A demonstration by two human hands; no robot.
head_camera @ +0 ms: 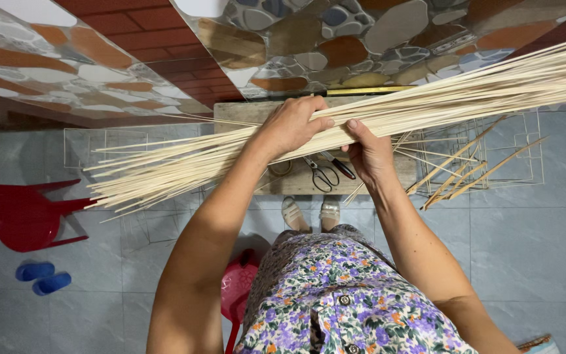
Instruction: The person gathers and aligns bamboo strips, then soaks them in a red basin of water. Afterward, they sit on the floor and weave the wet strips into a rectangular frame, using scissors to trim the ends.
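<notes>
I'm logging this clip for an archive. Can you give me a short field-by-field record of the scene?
Left hand: left hand grips the bundle of pale thin sticks from above
Right hand: right hand holds the same bundle from below
Beneath: scissors on a low wooden board
Floor left: red plastic chair, blue slippers
Floor right: wire frames

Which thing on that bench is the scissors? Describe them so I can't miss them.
Find the low wooden bench on the grey tile floor, beneath the long bundle of pale sticks. The scissors lie on it between the two hands, beside a knife. Only the scissors have two dark loop handles.
</notes>
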